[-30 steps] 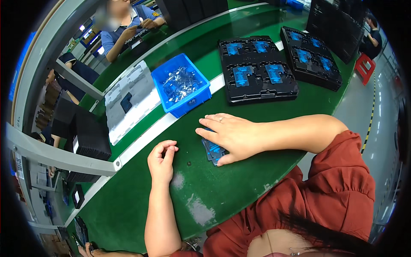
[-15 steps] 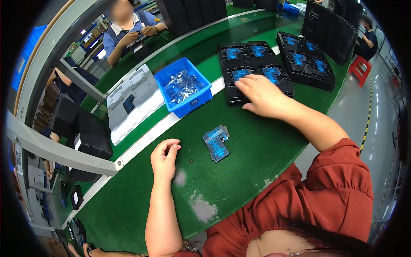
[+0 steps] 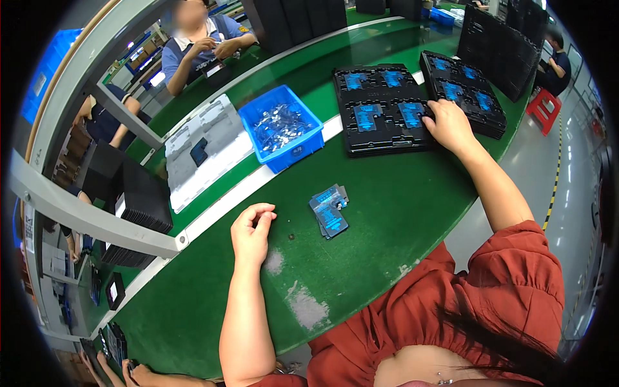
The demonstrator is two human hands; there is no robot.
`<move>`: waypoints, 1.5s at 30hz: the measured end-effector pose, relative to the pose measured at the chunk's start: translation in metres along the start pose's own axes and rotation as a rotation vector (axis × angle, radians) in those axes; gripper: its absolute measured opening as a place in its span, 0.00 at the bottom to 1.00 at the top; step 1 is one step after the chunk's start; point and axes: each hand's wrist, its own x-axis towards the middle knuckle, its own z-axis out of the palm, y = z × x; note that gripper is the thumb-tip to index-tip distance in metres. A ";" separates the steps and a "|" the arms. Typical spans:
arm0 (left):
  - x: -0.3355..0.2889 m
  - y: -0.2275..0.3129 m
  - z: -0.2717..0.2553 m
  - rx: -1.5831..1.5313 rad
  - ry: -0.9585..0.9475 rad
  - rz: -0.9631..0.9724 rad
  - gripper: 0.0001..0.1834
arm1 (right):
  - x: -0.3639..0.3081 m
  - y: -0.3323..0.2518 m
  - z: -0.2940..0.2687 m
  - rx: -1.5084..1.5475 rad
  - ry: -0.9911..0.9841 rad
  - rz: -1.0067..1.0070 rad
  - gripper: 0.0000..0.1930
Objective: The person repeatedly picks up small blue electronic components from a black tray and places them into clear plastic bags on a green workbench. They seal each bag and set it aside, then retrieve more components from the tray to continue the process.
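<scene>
My left hand (image 3: 250,235) rests on the green table, its fingers curled in and the thumb against them, with nothing showing in it. To its right lies a small fanned pile of flat, dark L-shaped battery packs (image 3: 330,213) with blue print. Farther off, my right hand (image 3: 453,126) is at the right edge of a stacked black tray (image 3: 380,143), fingers bent over the rim; the fingertips are partly hidden. Several similar packs (image 3: 368,118) lie in the tray's recesses. Next to my thumb is the pack (image 3: 411,116) nearest that edge.
A second black tray stack (image 3: 480,119) stands beyond my right hand. A blue bin (image 3: 303,149) holds small clear and shiny pieces. Left of it, a pale grey tray (image 3: 219,169) bears one dark pack. A metal frame (image 3: 97,222) crosses the left. A co-worker (image 3: 209,48) sits across.
My right hand has moved right, from above the packs in the black tray to that tray's right edge. My left hand stays in place, still curled. The view has shifted slightly.
</scene>
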 end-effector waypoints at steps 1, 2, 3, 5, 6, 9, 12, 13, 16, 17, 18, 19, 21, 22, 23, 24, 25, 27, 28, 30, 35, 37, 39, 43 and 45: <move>0.001 -0.002 0.000 -0.004 -0.005 0.010 0.06 | -0.003 0.002 -0.001 0.006 -0.067 0.023 0.17; 0.002 -0.003 0.002 -0.011 -0.010 0.019 0.06 | -0.007 0.004 -0.001 0.017 -0.078 0.091 0.18; 0.001 -0.002 0.002 -0.005 -0.007 0.030 0.07 | -0.007 0.007 0.002 0.018 -0.099 0.134 0.20; 0.000 -0.002 0.001 0.015 -0.008 0.051 0.07 | -0.007 0.011 0.003 0.019 -0.139 0.186 0.23; 0.002 -0.001 0.002 0.047 -0.015 0.050 0.07 | -0.004 0.010 -0.003 0.053 -0.197 0.227 0.23; -0.001 0.006 0.002 0.064 -0.002 0.044 0.07 | 0.004 0.012 0.005 0.092 -0.264 0.299 0.21; -0.001 0.003 0.002 0.078 0.003 0.052 0.07 | 0.010 0.005 0.003 0.070 -0.287 0.319 0.18; -0.001 0.002 0.001 0.073 0.001 0.053 0.07 | 0.012 0.006 0.004 0.049 -0.289 0.300 0.17; -0.001 -0.001 0.000 0.049 -0.002 0.060 0.07 | 0.015 0.014 0.006 0.036 -0.234 0.257 0.11; -0.001 0.000 0.001 0.044 -0.004 0.060 0.07 | 0.018 0.019 0.007 0.035 -0.201 0.241 0.10; -0.002 0.001 0.001 0.041 -0.012 0.058 0.07 | 0.018 0.025 0.010 0.035 -0.173 0.229 0.09; -0.001 0.003 0.002 0.050 -0.015 0.057 0.07 | 0.019 0.028 0.013 0.063 -0.116 0.232 0.08; -0.001 -0.001 -0.001 0.046 -0.005 0.060 0.07 | 0.025 0.020 0.012 0.030 -0.216 0.263 0.09; -0.001 -0.003 -0.001 0.044 -0.003 0.061 0.07 | 0.025 0.013 0.010 0.025 -0.269 0.273 0.10; -0.002 -0.002 -0.002 0.052 0.004 0.059 0.07 | 0.026 0.010 0.011 0.024 -0.297 0.286 0.11; -0.002 -0.003 -0.001 0.041 0.001 0.060 0.07 | 0.028 0.015 0.013 0.022 -0.311 0.289 0.11; -0.001 -0.004 -0.001 0.031 -0.001 0.062 0.07 | 0.028 0.018 0.012 0.023 -0.329 0.286 0.11; -0.001 -0.002 0.000 0.024 -0.007 0.056 0.07 | 0.030 0.021 0.009 0.006 -0.327 0.270 0.10; -0.001 -0.002 0.000 0.033 -0.007 0.055 0.06 | 0.031 0.022 0.009 -0.012 -0.306 0.255 0.10; -0.002 -0.001 0.000 0.052 -0.004 0.052 0.06 | 0.036 0.021 0.004 0.024 -0.283 0.276 0.10; -0.002 -0.003 -0.001 0.005 -0.028 0.060 0.06 | 0.045 0.051 0.003 0.756 -0.329 0.655 0.05; -0.002 -0.003 -0.001 0.024 -0.024 0.067 0.06 | 0.044 0.056 0.015 1.111 -0.219 0.763 0.08; -0.003 -0.004 -0.002 0.041 -0.023 0.064 0.06 | 0.035 0.050 0.025 1.325 -0.057 0.820 0.15; -0.004 0.001 -0.003 0.013 -0.010 0.033 0.06 | 0.035 0.066 0.023 1.519 0.134 0.813 0.20; -0.005 -0.001 -0.005 -0.023 -0.007 0.034 0.06 | 0.034 0.085 0.017 1.547 0.171 0.787 0.20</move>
